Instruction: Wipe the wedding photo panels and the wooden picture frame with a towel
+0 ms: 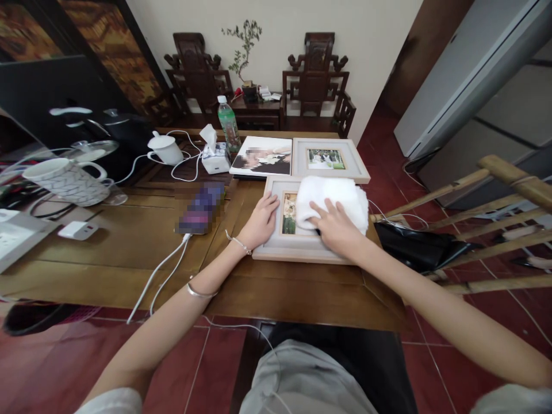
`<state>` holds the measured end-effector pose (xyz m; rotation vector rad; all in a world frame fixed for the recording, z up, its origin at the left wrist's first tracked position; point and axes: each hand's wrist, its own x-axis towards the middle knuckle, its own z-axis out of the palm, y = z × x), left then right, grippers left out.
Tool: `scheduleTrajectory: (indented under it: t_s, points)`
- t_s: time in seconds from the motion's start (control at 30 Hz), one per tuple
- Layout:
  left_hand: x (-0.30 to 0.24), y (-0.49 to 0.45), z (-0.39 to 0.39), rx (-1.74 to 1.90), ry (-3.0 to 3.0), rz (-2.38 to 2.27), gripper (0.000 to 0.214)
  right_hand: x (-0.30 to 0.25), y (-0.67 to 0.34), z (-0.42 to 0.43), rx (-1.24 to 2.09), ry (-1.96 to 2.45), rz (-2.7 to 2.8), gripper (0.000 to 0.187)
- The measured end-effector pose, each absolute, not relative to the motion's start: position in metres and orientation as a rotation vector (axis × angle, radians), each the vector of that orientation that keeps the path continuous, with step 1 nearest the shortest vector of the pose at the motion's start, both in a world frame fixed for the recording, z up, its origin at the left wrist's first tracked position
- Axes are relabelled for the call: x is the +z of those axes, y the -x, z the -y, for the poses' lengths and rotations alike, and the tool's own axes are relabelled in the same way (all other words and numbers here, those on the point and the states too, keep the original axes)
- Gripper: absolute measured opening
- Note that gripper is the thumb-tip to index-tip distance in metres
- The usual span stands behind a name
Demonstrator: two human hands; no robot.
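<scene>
A picture frame [276,251] with a pale wooden edge and a small photo in its mount lies flat on the table's front right part. My left hand [260,221] holds its left side, fingers along the border. A folded white towel [353,201] covers the right half of that frame and part of its photo. On the towel rests my right hand [336,227], gripping it with the fingers bent over its near side. Just behind lie a second picture frame [356,158] and a photo panel [282,146] with a white upper part.
Left of the frames lie a phone [202,210] on a white cable, a tissue box [216,158] and a green-labelled bottle [228,123]. A patterned mug [64,181], lidded white cup [166,149] and power strip [21,236] stand farther left. A bamboo chair [513,172] is at the right.
</scene>
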<state>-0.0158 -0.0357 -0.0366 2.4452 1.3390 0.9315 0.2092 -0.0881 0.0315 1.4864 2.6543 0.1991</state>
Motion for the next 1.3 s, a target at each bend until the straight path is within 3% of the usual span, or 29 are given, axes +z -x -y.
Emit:
scheduleTrajectory:
  t_s: [0.17,0.33,0.57,0.8,1.3]
  points:
    - [-0.038,0.015,0.036,0.944,-2.456,-1.335,0.041,0.067,-0.209,0.156,-0.065,-1.332,-2.639,0.051]
    - [-0.037,0.015,0.036,0.939,-2.443,-1.336,0.040,0.074,-0.200,0.172,-0.144,-1.250,-2.727,0.052]
    - [-0.038,0.017,0.035,0.922,-2.455,-1.321,0.040,0.028,-0.203,0.098,-0.030,-1.506,-2.792,0.062]
    - [-0.035,0.018,0.037,0.905,-2.452,-1.334,0.039,0.021,-0.218,0.031,0.260,-1.557,-2.808,0.060]
    - [-0.036,0.015,0.037,0.931,-2.459,-1.358,0.039,0.084,-0.205,0.169,-0.320,-1.084,-2.848,0.052]
